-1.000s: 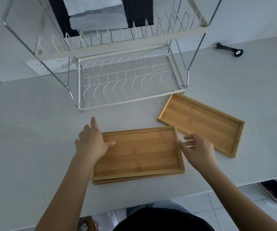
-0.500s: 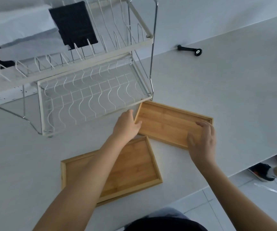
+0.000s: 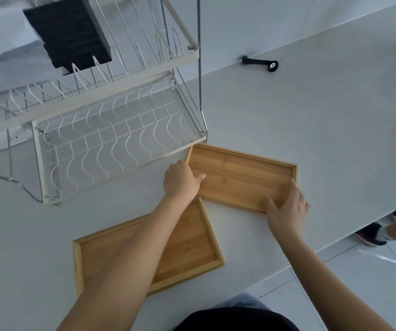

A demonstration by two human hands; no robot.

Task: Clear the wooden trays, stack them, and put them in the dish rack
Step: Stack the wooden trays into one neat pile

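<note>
Two spots on the white counter hold wooden trays. The far tray point(image 3: 240, 177) lies just right of the dish rack's lower shelf point(image 3: 111, 139). My left hand point(image 3: 180, 181) grips its left short edge, thumb on the inner floor. My right hand point(image 3: 287, 206) holds its near right corner, fingers over the rim. The near stack of trays point(image 3: 192, 244) lies closer to me, partly hidden under my left forearm. All visible tray floors are bare.
The two-tier wire dish rack point(image 3: 96, 96) carries a black block point(image 3: 70, 32) and pale cloth on its upper tier. A black handled tool point(image 3: 261, 63) lies far right on the counter. The counter edge point(image 3: 335, 244) runs near right; another person's shoes point(image 3: 371, 232) are on the floor.
Both hands left the near stack and moved right to the far tray, then closed on its two ends. My view swung right, so the rack sits further left.
</note>
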